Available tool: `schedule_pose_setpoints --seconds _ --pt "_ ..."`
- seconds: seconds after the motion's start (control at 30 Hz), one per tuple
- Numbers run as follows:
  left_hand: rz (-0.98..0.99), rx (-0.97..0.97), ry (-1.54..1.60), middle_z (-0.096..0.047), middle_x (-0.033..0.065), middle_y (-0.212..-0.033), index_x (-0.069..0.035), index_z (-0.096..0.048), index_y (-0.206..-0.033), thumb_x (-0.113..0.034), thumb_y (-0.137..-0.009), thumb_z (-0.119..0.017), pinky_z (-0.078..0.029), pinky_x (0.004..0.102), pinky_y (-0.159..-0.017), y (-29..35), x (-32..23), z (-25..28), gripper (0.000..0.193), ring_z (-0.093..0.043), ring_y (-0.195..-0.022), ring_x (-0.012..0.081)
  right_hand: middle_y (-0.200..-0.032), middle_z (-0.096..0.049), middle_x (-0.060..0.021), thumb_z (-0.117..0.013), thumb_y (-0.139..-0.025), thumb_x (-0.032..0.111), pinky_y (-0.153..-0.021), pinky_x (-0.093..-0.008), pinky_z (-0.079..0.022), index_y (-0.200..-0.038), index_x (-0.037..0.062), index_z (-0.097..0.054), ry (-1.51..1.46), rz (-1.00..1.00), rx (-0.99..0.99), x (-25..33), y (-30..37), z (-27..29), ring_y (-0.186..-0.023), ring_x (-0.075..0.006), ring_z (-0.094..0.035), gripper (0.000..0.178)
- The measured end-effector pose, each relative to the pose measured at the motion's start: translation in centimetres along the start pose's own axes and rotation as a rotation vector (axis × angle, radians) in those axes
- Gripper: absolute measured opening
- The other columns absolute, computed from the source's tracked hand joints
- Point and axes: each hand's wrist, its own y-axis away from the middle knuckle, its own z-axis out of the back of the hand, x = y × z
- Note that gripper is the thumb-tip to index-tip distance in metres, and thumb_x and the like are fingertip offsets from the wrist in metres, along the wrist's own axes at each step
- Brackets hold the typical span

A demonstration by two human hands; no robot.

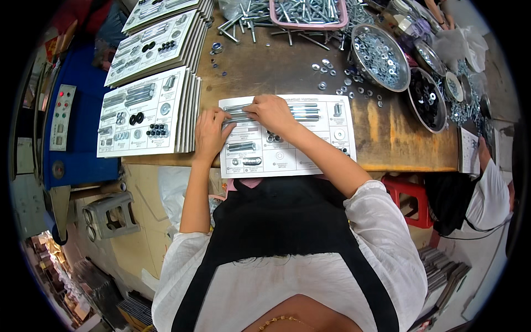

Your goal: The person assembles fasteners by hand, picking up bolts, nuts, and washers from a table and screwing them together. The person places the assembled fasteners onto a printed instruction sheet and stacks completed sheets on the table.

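Observation:
A white printed hardware card (326, 149) lies flat at the table's front edge, with long silver bolts (305, 112) in a row across its upper part. My right hand (272, 115) reaches over the card, its fingers closed on the bolts toward the left. My left hand (209, 134) is at the card's upper left edge, thumb and fingers bent around the left ends of the same bolts. Lower on the card are shorter bolts (241, 146) and dark nuts (273, 137), the nuts partly hidden by my right forearm.
Stacks of similar cards (145, 113) stand at left. At the back a pink tray (345, 16) holds bolts, with more bolts loose around it. At right are a metal bowl of washers (406, 77) and a bowl of black parts (437, 128). Loose washers (322, 86) lie beyond the card.

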Motion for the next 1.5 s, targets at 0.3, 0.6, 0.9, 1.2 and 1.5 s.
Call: schedule_pose_setpoints --seconds 0.3,0.6,0.9,1.2,1.5 --pt "0.192 0.211 0.156 -0.060 0.0097 -0.115 -0.011 -0.067 -0.113 -0.026 -0.081 -0.074 -0.051 0.0412 -0.084 -1.8 0.0 -0.3 0.036 -0.065 -0.096 0.0310 -0.089 -0.069 -0.0092 -0.057 -0.089 0.013 -0.075 -0.0418 -0.051 -0.106 0.0111 -0.070 0.061 -0.350 -0.157 0.5 1.6 2.7 -0.086 -0.0289 -0.065 0.022" --pt "0.112 0.295 0.295 -0.062 0.0050 -0.108 -0.017 -0.071 -0.112 -0.022 -0.082 -0.072 -0.052 0.0384 -0.081 -2.8 0.9 -0.9 0.030 -0.065 -0.092 0.0287 -0.084 -0.071 -0.0165 -0.057 -0.091 0.017 -0.071 -0.0441 -0.053 -0.105 0.0088 -0.071 -0.115 -0.509 -0.088 0.7 2.6 2.9 -0.078 -0.0348 -0.068 0.022" --pt "0.141 0.250 0.428 -0.059 0.0075 -0.103 -0.013 -0.072 -0.109 -0.014 -0.079 -0.075 -0.051 0.0349 -0.080 -2.7 1.0 -1.8 0.030 -0.063 -0.091 0.0265 -0.091 -0.071 -0.0145 -0.057 -0.091 0.018 -0.074 -0.0446 -0.053 -0.106 0.0105 -0.069 -0.169 -0.443 -0.155 -1.0 1.9 4.6 -0.085 -0.0353 -0.067 0.021" --pt "0.183 0.212 0.520 -0.055 0.0107 -0.103 -0.007 -0.069 -0.112 -0.013 -0.077 -0.078 -0.050 0.0346 -0.080 -3.1 0.9 -2.7 0.037 -0.059 -0.093 0.0262 -0.095 -0.071 -0.0139 -0.058 -0.083 0.009 -0.073 -0.0445 -0.055 -0.100 0.0085 -0.069 0.521 -0.487 -0.462 -23.0 -13.3 13.4 -0.086 -0.0336 -0.069 0.020" --pt "0.281 0.086 0.350 -0.050 0.0163 -0.129 -0.005 -0.056 -0.126 -0.015 -0.086 -0.068 -0.050 0.0381 -0.089 -0.6 -0.7 0.5 0.043 -0.058 -0.111 0.0342 -0.099 -0.071 -0.0146 -0.068 -0.081 0.030 -0.081 -0.0465 -0.053 -0.098 0.0143 -0.073 0.315 -0.740 -0.402 -24.6 -14.4 15.7 -0.092 -0.0366 -0.068 0.023"
